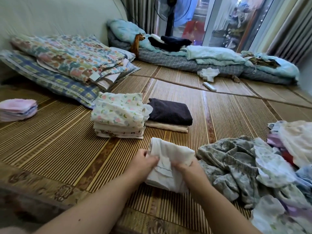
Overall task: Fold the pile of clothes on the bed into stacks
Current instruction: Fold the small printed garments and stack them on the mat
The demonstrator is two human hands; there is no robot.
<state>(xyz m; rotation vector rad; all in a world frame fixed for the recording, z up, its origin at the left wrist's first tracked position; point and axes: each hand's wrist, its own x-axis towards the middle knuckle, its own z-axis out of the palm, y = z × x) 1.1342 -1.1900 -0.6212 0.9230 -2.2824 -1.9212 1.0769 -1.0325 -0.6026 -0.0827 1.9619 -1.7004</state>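
Both hands, left hand (146,160) and right hand (186,167), pinch a half-folded white cotton garment (170,163) with curled fingers on the striped woven bed mat (67,141); the loose hold could let the fold slip open; the unfolded grey floral clothes pile (236,168) touching it may snag.
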